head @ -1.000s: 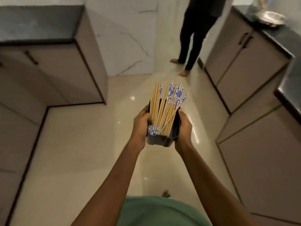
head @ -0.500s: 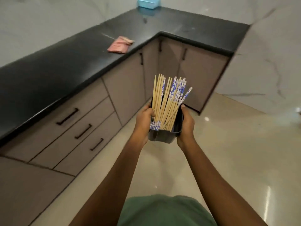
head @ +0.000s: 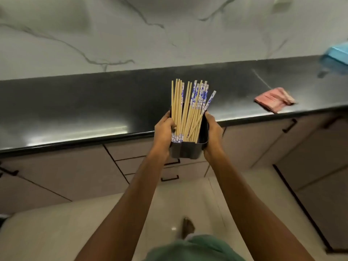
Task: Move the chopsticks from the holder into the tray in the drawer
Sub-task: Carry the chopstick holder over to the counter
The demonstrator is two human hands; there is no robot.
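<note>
We hold the dark holder (head: 188,150) in mid-air at the centre of the frame. Our left hand (head: 163,129) is curled round its left wall with the thumb over the rim, and our right hand (head: 213,133) is wrapped round its right wall. The chopsticks (head: 188,110), some plain wood and some blue-patterned, all stand in it and fan out in front of the black table (head: 84,106). The drawers (head: 170,169) just below the holder look closed, and no tray shows.

The step in hand, as we judge it, is carrying the holder to the drawer. The sticks are loose and one at the right leans crosswise, so we should keep the holder level. Setting it on the table near the drawers would free a hand for a drawer handle.

Half a second ago the table ran diagonally across the upper left, with the pink cloth (head: 274,99) at the upper middle. Now the table runs straight across, the cloth lies at the right, and a blue object (head: 337,55) sits at the upper right edge. Our grip and the spread of the chopsticks look unchanged.
</note>
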